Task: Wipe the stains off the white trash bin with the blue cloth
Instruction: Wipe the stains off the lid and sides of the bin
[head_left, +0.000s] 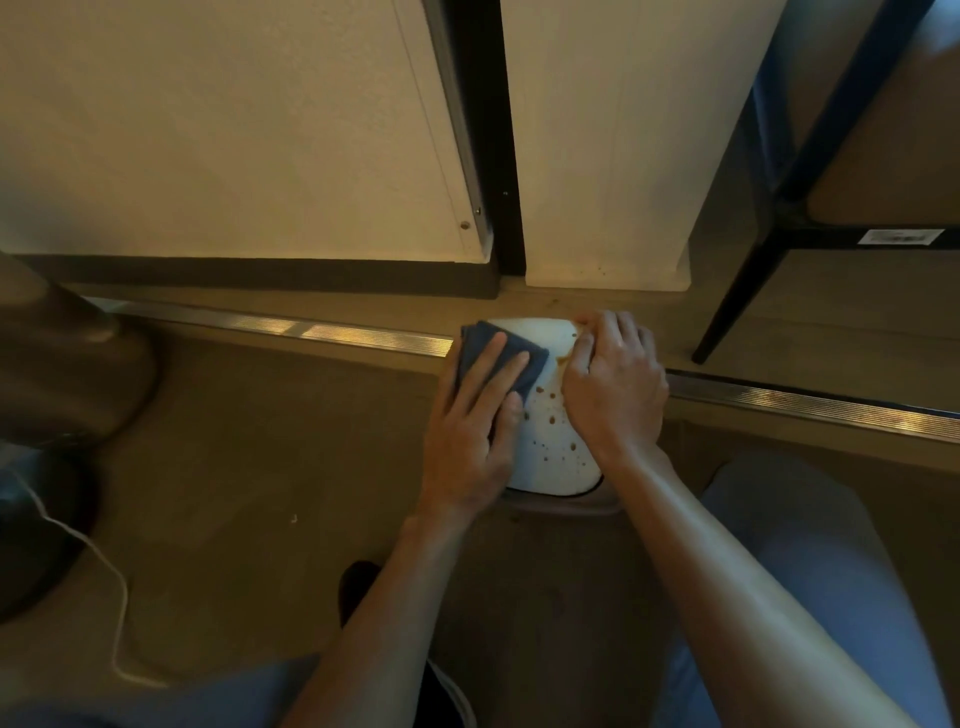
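The white trash bin (550, 457) stands on the floor between my knees, seen from above, its lid speckled with brown stains. The folded blue cloth (480, 345) lies on the lid's left part. My left hand (475, 421) presses flat on the cloth with straight fingers. My right hand (613, 384) rests on the lid's right side, its fingers bent over the far right edge of the bin.
A metal floor strip (291, 327) runs left to right behind the bin. White panels and a dark post (493, 156) rise beyond it. A black table leg (737, 306) stands to the right. A dark round object and a white cord (117, 597) lie at left.
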